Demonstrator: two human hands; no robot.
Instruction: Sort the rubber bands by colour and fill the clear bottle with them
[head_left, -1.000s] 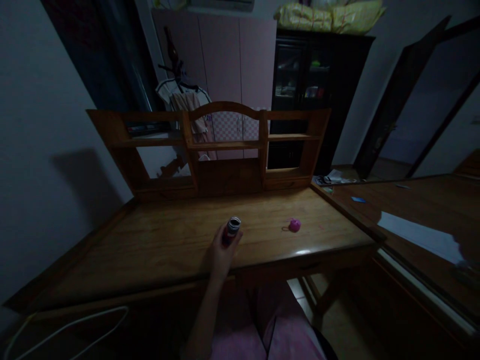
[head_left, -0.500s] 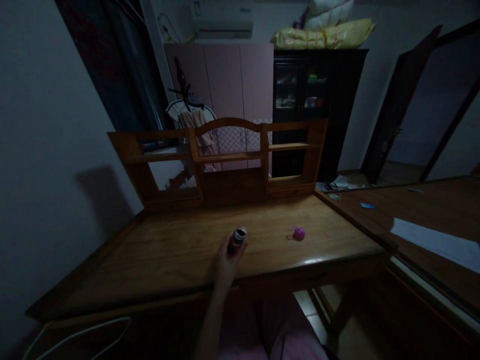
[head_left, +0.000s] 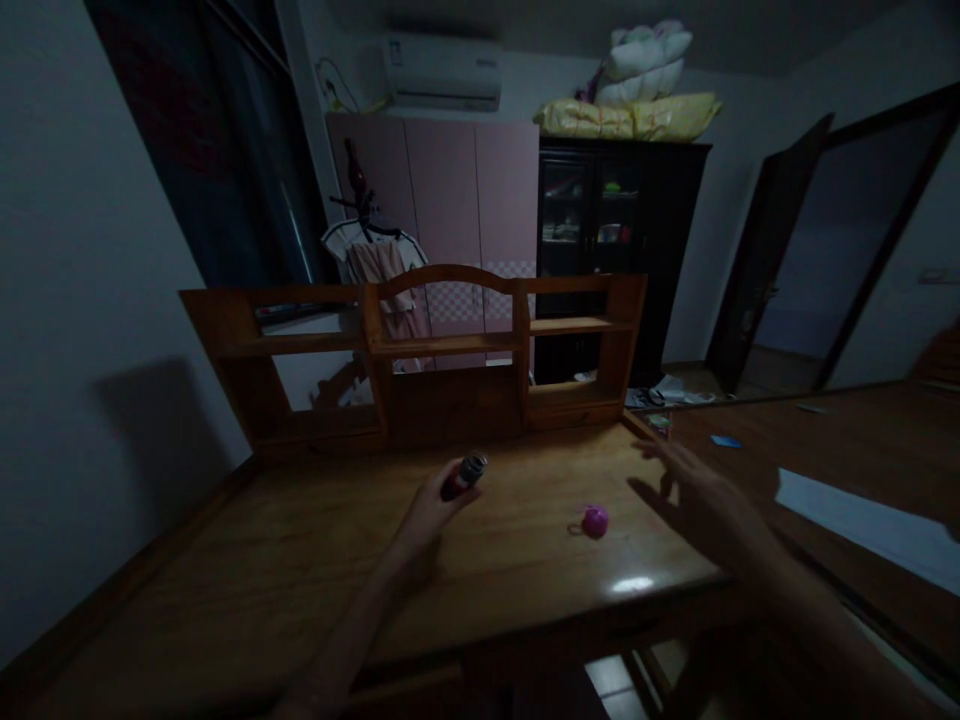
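Note:
My left hand is wrapped round a small dark bottle with a reddish lower part and a round, open-looking mouth. The bottle is tilted over the wooden desk, its mouth up and to the right. My right hand is above the desk's right side, fingers spread and nothing in them. Between the two hands lies a round purple thing with a thin loop at its left. It is too small and dim to name, and neither hand touches it.
A wooden shelf rack stands along the desk's back edge. To the right, a brown surface holds a white sheet and a small blue card. A wall borders the desk at left.
My right hand has come into view from the right, fingers apart. My left hand has shifted slightly left, and the bottle leans more to the right. The camera view has tilted up.

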